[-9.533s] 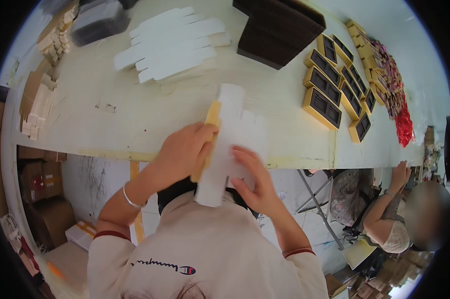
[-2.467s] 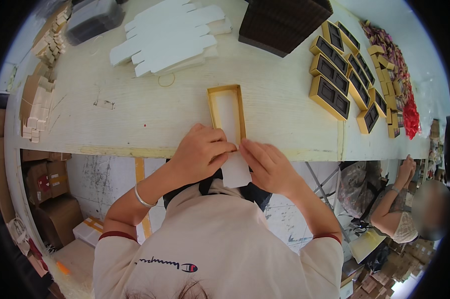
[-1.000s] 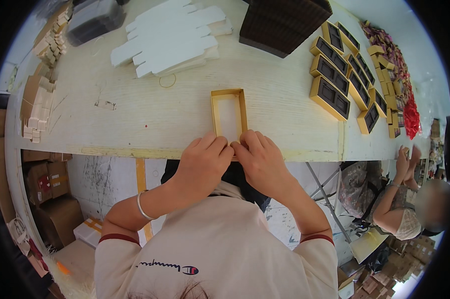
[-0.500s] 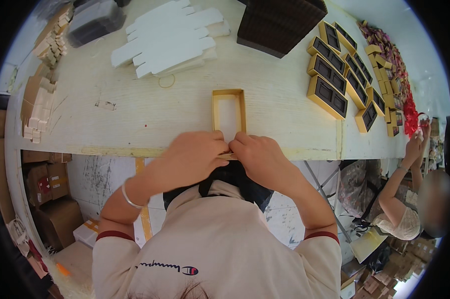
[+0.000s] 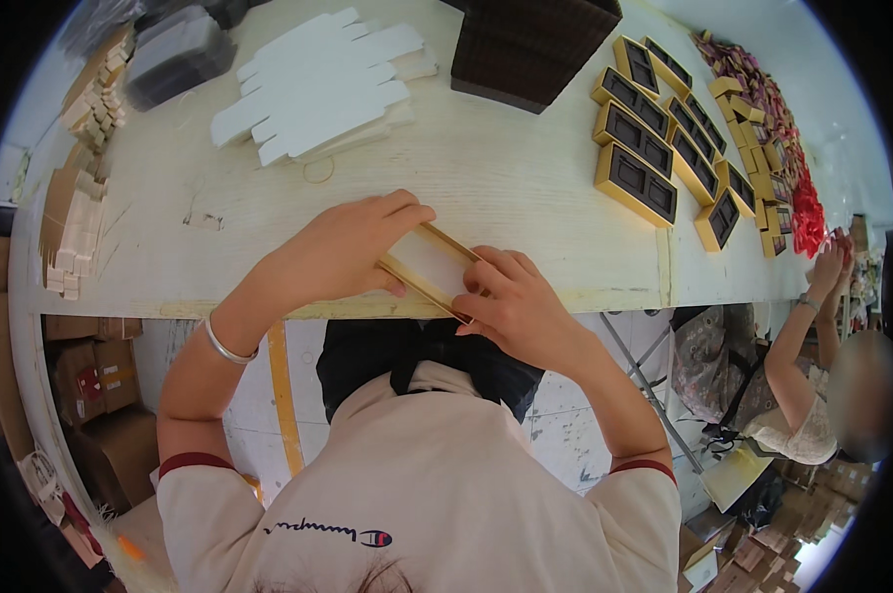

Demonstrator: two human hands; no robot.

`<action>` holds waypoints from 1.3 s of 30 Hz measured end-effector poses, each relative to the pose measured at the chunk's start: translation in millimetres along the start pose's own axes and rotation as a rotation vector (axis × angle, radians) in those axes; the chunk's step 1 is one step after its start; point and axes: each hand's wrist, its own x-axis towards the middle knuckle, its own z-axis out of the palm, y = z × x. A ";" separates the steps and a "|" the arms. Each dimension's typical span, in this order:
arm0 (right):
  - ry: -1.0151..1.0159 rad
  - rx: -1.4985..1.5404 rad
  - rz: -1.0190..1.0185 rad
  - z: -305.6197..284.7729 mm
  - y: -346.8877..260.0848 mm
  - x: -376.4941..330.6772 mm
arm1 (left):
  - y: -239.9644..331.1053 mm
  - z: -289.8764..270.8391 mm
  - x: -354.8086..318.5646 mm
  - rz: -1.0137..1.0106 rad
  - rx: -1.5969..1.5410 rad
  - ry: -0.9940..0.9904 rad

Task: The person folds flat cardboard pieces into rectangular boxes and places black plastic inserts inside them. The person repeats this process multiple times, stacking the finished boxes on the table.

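Note:
Between my hands, a shallow gold rectangular box (image 5: 437, 259) with a pale inside sits slantwise over the table's front edge. My left hand (image 5: 361, 245) grips its far left end, with the fingers over the rim and the thumb lower down. At the near right end, my right hand (image 5: 506, 301) has its fingers curled on the side wall and corner. Parts of the box's ends are hidden under my fingers.
Flat white cartons (image 5: 323, 89) lie in a pile at the far left. A dark brown stack (image 5: 530, 49) stands at the back. Gold boxes with black inserts (image 5: 634, 183) fill the right. Beyond them, another person's hands (image 5: 834, 262) are near red material (image 5: 808, 212).
The box has turned from upright in view to a slant. My left hand has moved up and left to its far end; my right hand has shifted slightly right, onto the near end.

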 end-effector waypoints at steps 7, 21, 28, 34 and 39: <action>0.023 0.000 -0.023 -8.9 8.0 -1.9 | 4.1 0.0 -6.4 -0.061 -0.060 0.044; 0.199 0.080 0.101 0.1 30.6 -4.4 | 21.6 25.5 -15.3 -0.128 -0.120 0.267; 0.798 -0.386 0.043 -97.6 78.1 32.7 | 9.6 58.7 -23.6 -0.077 -0.009 0.493; 0.455 -0.799 0.089 -166.7 112.9 101.7 | 5.4 67.7 -21.6 -0.051 -0.025 0.592; 0.298 -0.310 0.302 -190.6 115.5 116.7 | 6.0 65.9 -24.7 -0.049 -0.027 0.604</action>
